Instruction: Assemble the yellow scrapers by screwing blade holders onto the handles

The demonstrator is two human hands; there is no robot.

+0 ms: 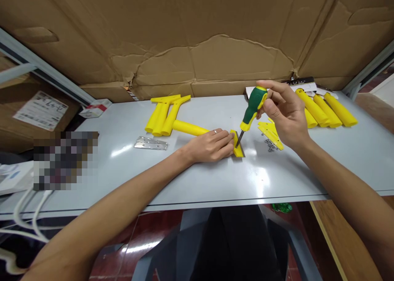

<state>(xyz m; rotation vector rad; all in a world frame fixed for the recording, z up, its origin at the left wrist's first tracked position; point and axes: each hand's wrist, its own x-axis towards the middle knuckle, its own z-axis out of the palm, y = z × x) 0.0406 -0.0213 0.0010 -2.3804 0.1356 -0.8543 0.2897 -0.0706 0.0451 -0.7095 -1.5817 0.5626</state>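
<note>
My left hand (212, 145) is closed over a yellow scraper (191, 127), pressing it flat on the grey table. The scraper's handle points left, and its wide head shows past my fingertips with a dark edge along it. My right hand (286, 112) grips a green and yellow screwdriver (254, 106) near the top of its handle. The screwdriver leans to the right, its tip touching the scraper head. Right of the head lie flat yellow plates (271, 134) and a small pile of screws (270, 145).
Several yellow handles with T-shaped heads (163, 114) lie at the back left, metal blades (150, 143) in front of them. More yellow handles (326, 110) rest at the back right. A small red and white box (96, 108) stands at the left. Cardboard (197, 63) walls the back.
</note>
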